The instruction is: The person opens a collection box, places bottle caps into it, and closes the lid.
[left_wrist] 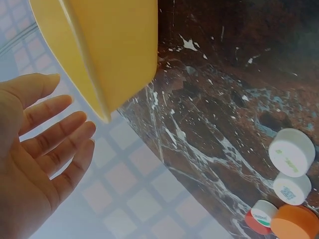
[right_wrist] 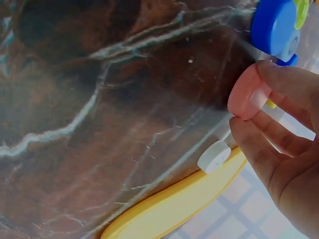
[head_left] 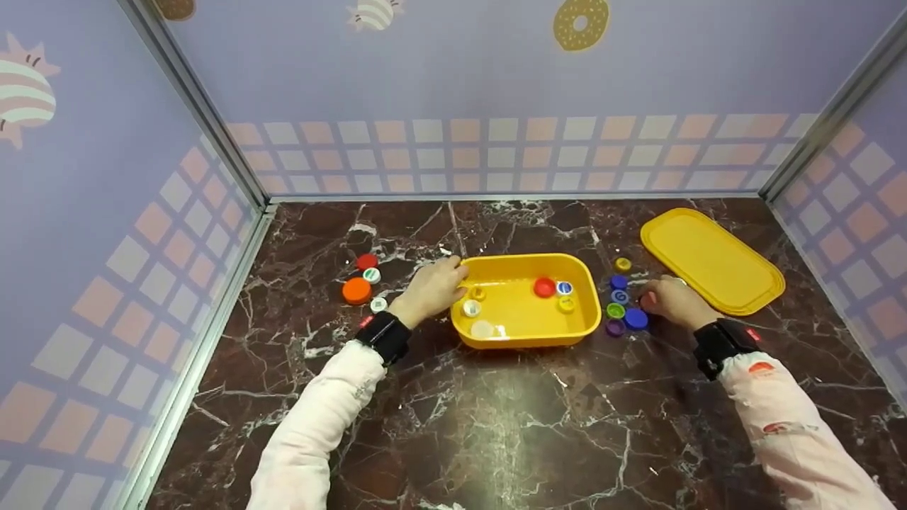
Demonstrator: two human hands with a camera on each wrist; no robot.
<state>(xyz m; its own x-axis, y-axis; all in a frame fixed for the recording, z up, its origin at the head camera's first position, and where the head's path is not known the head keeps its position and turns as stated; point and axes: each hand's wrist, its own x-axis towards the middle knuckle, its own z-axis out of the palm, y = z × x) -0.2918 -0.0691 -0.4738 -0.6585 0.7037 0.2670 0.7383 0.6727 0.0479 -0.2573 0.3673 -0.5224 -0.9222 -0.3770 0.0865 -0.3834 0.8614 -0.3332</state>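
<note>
My left hand [head_left: 429,289] is at the left end of a yellow plastic container [head_left: 528,341], fingertips at its rim in the head view. The left wrist view shows this hand's fingers loosely spread with nothing between them. Inside the container lie several bottle caps, among them a red cap [head_left: 544,287] and a white cap [head_left: 471,308]. My right hand [head_left: 673,303] pinches a pink bottle cap [right_wrist: 248,93] between thumb and finger, low over the table. A blue cap [right_wrist: 273,26] is just beyond it, and a white cap [right_wrist: 214,157] lies near the yellow lid [right_wrist: 174,201].
Left of the container sits a group of caps, with an orange cap [head_left: 356,290] the largest. Several blue, green, purple and yellow caps lie to its right, including a green cap [head_left: 615,311]. Patterned walls enclose the dark marbled table [head_left: 496,425] at back and sides.
</note>
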